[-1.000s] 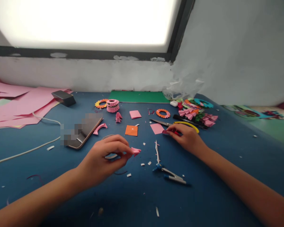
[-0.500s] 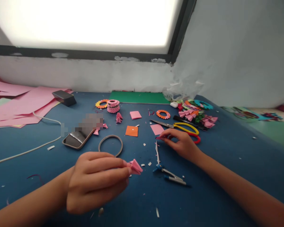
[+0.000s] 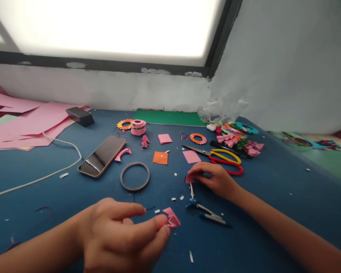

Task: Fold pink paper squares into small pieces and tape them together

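Observation:
My left hand [image 3: 122, 235] is low and near me, its thumb and fingers pinched on a small folded pink paper piece [image 3: 172, 218] just above the blue table [image 3: 272, 197]. My right hand [image 3: 213, 178] rests on the table farther out, fingers closed on a small pink paper scrap [image 3: 189, 178]. A drawing compass [image 3: 200, 203] lies right beside that hand. Yellow and red scissors [image 3: 226, 161] lie just behind it.
A phone [image 3: 102, 155], a grey ring [image 3: 135, 175], orange [image 3: 160, 157] and pink paper squares [image 3: 191, 156], paper rosettes [image 3: 138, 127], a heap of folded paper pieces [image 3: 238, 138], pink sheets [image 3: 25, 125], a white cable [image 3: 45, 176] and a green mat [image 3: 170, 116] lie around.
My left hand drew back toward me with the folded pink piece, uncovering the grey ring. My right hand slid from the scissors toward the compass, carrying a pink scrap.

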`<state>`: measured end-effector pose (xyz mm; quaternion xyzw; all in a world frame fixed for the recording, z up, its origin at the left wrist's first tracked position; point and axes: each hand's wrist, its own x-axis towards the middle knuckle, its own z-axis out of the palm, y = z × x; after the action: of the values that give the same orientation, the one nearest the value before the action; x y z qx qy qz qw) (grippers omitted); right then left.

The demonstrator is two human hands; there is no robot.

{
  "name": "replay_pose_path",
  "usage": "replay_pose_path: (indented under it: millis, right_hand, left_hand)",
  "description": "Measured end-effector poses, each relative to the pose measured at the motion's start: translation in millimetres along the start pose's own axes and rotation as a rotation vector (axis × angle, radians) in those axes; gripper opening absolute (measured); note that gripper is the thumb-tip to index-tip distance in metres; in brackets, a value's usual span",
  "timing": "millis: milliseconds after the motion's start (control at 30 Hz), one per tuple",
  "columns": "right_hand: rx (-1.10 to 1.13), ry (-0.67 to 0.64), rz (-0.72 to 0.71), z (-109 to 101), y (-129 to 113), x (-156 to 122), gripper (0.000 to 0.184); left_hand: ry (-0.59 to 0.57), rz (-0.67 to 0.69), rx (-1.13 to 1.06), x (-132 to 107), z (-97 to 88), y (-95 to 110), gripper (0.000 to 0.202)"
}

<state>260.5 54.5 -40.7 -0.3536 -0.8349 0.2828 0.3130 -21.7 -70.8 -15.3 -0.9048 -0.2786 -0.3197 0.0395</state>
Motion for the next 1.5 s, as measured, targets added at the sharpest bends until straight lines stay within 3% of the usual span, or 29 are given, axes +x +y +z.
replay_pose_path:
  millis: [133, 200, 267, 400, 533, 633, 700, 1000, 1300, 1500]
  right_hand:
    - [0.076, 0.031, 0.064, 3, -10, -1, 0.014]
    - [0.115, 0.035, 0.116, 4, -12, -2, 0.018]
    - [0.151, 0.033, 0.164, 5, -13, -2, 0.022]
    - [0.198, -0.016, 0.225, 6, -13, -3, 0.025]
    - [0.180, -0.105, 0.229, 9, -14, -5, 0.021]
    - [0.128, -0.139, 0.207, 9, -14, -7, 0.017]
    - [0.090, -0.143, 0.183, 9, -13, -8, 0.017]
    - [-0.008, -0.122, 0.086, 11, -11, -7, 0.021]
    - [-0.009, -0.137, 0.085, 12, -12, -7, 0.020]
    - [0.010, -0.167, 0.120, 16, -26, -2, 0.013]
  left_hand:
    - [0.123, 0.176, 0.035, 24, -5.6, -9, 0.015]
    - [0.076, 0.338, 0.027, 34, -8.6, -18, 0.014]
    - [0.044, 0.347, 0.037, 39, -8.8, -27, 0.017]
    - [-0.023, 0.136, 0.003, 37, 2.2, -37, 0.019]
    - [-0.227, -0.127, -0.028, 33, 17.2, -43, 0.024]
    - [-0.362, -0.205, -0.087, 33, 24.1, -45, 0.027]
    - [-0.387, -0.229, -0.129, 33, 26.7, -45, 0.028]
    - [-0.392, -0.235, -0.239, 30, 33.7, -43, 0.033]
    - [-0.351, -0.242, -0.388, 31, 37.2, -37, 0.035]
    - [-0.244, -0.395, -0.370, 41, 34.0, -34, 0.020]
